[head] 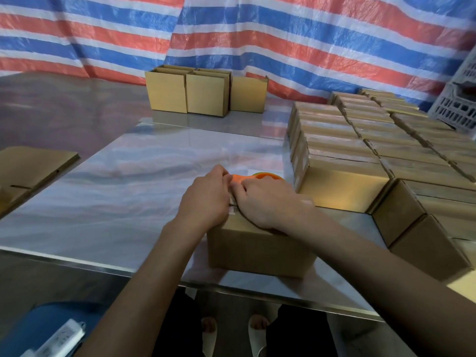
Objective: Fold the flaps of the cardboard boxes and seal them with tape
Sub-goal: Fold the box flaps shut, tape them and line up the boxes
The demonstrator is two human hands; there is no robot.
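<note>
1. Cardboard box [260, 251] sat at the near edge of the tabletop [116, 207]. Both hands were on its top, and the flap seam was mostly hidden under them.
2. Right hand [265, 202] was wrapped over the orange tape dispenser [253, 177], holding it. Left hand [206, 199] had its fingers curled at the dispenser's orange tip. Couldn't tell if it pinched tape, the tool, or nothing.
3. Risk: the top looked slick, so a hard pull on the tape could slide the box toward the near edge.
4. Risk: the left fingers were right at the dispenser's front end, so a jerk could nick them if the cutter sat there.
5. Risk: the tape strip [233, 206] could run skewed or wrinkle if the flaps sprang up under a loose hold.
6. Surface: glossy, metal-looking sheet that mirrored the backdrop.
7. Room:
   - red-white-blue striped tarp [257, 34] behind
   - taped boxes [360, 140] packed in rows at right
   - three open boxes [206, 94] at the far side
   - flat cardboard [31, 166] at left
   - white crate [461, 104] far right
</note>
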